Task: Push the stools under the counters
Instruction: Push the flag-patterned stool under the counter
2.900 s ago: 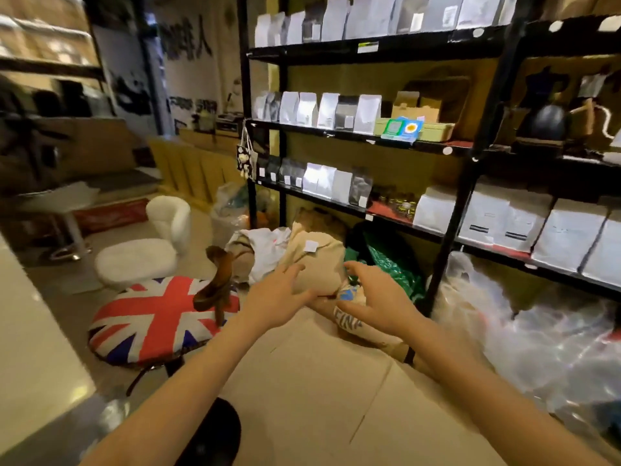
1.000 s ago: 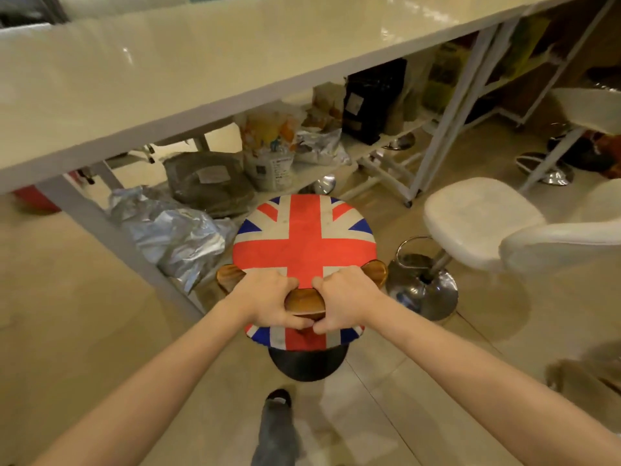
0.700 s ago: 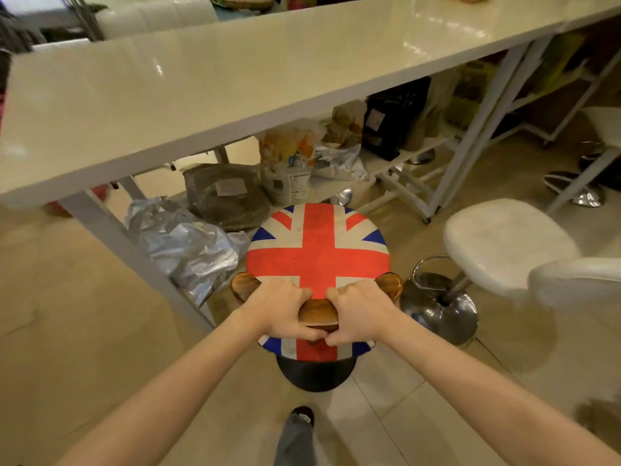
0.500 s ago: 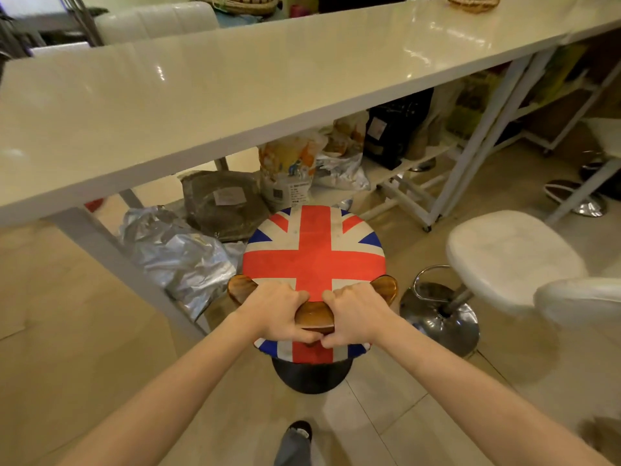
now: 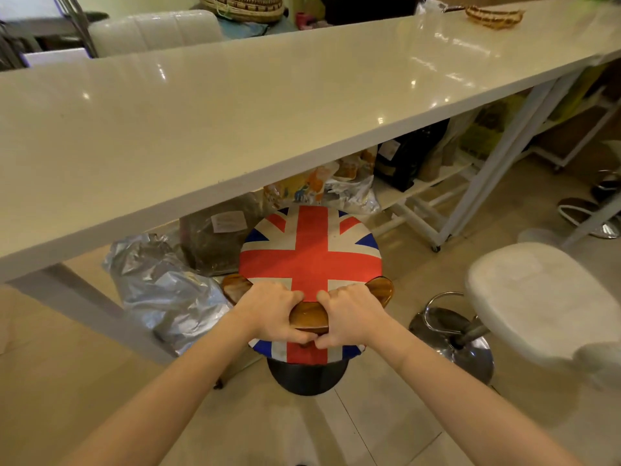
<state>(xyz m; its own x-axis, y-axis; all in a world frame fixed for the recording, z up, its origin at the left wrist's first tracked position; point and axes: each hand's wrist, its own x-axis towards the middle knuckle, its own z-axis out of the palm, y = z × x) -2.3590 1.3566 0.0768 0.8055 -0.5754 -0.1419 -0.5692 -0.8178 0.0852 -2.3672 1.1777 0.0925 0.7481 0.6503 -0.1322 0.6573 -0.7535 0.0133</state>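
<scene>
Pale floor tiles (image 5: 67,381) run under a long white desk (image 5: 235,105) with a glossy top, which crosses the view from lower left to upper right. On a low shelf beneath it sit a crumpled silver bag (image 5: 161,290), a brown sack (image 5: 215,240) with a white label and a colourful printed bag (image 5: 302,186). A round stool (image 5: 311,253) with a Union Jack seat stands at the near edge of the desk, its far rim just at the desk's edge and most of the seat out in front. A low wooden backrest (image 5: 309,314) curves along the near side of the seat. The left hand (image 5: 272,314) grasps this backrest with fingers curled over it, and the right hand (image 5: 349,314) grasps it just beside, thumbs nearly meeting below. To the right, a white padded stool (image 5: 537,297) on a chrome base stands out on the floor, clear of the desk. A woven basket (image 5: 494,15) lies on the far right of the desk.
</scene>
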